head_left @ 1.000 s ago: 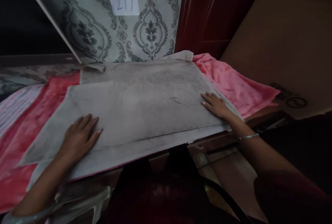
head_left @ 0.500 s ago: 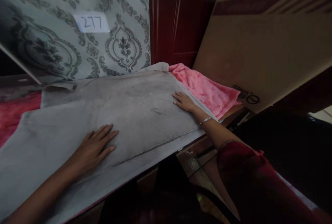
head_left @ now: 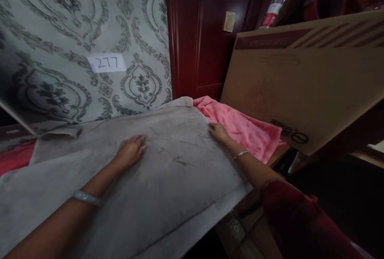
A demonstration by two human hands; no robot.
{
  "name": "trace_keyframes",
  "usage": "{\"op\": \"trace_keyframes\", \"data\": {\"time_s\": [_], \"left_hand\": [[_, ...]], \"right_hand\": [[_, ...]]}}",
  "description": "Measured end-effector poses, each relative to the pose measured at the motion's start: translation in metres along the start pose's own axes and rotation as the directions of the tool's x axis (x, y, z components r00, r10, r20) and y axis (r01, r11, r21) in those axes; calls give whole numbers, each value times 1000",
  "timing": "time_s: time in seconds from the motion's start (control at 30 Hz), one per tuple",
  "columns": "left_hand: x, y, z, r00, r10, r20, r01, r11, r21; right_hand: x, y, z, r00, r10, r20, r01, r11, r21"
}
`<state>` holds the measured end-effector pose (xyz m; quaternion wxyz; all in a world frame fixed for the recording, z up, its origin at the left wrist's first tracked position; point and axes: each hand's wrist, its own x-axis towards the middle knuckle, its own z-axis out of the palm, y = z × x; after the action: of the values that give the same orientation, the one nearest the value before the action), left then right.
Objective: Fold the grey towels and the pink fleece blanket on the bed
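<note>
Far left, red cloth (head_left: 18, 155) shows by the gray cloth's left end. Gray cloth (head_left: 156, 187) lies spread over the tabletop (head_left: 278, 155), long axis left to right along the wall (head_left: 60, 87), back right corner folded up. Left hand (head_left: 131, 153) rests palm down on it, toward the back edge, fingers loose, grasping nothing; cloth is directly under and all around. Right hand (head_left: 218, 133) is nearer the cloth's right edge: fingers bent, touching there, can't tell if pinching. From it, cloth stretches left; pink cloth (head_left: 240, 125) lies just right, reaching the tabletop's right edge.
</note>
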<state>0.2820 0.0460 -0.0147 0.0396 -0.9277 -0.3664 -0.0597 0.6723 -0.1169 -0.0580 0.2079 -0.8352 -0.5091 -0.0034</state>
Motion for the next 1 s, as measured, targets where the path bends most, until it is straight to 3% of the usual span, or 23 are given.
{"op": "trace_keyframes", "data": {"time_s": [0.13, 0.33, 0.53, 0.7, 0.83, 1.0], "left_hand": [[38, 6, 8, 999, -38, -15, 38, 999, 0], [70, 7, 24, 992, -103, -69, 104, 995, 9], [89, 10, 26, 997, -78, -16, 76, 988, -132], [106, 3, 31, 999, -51, -10, 48, 981, -186], [113, -4, 35, 996, -81, -31, 71, 968, -239], [109, 3, 42, 990, -141, 2, 138, 963, -232]], "right_hand": [[31, -5, 11, 998, 51, -41, -49, 997, 58], [66, -4, 21, 985, 145, -91, -132, 981, 139], [85, 13, 29, 975, 216, -57, -201, 960, 197], [106, 30, 38, 960, 219, -173, -156, 934, 321], [114, 33, 36, 965, 203, -165, -151, 946, 286], [115, 37, 42, 973, 196, -124, -166, 962, 218]]}}
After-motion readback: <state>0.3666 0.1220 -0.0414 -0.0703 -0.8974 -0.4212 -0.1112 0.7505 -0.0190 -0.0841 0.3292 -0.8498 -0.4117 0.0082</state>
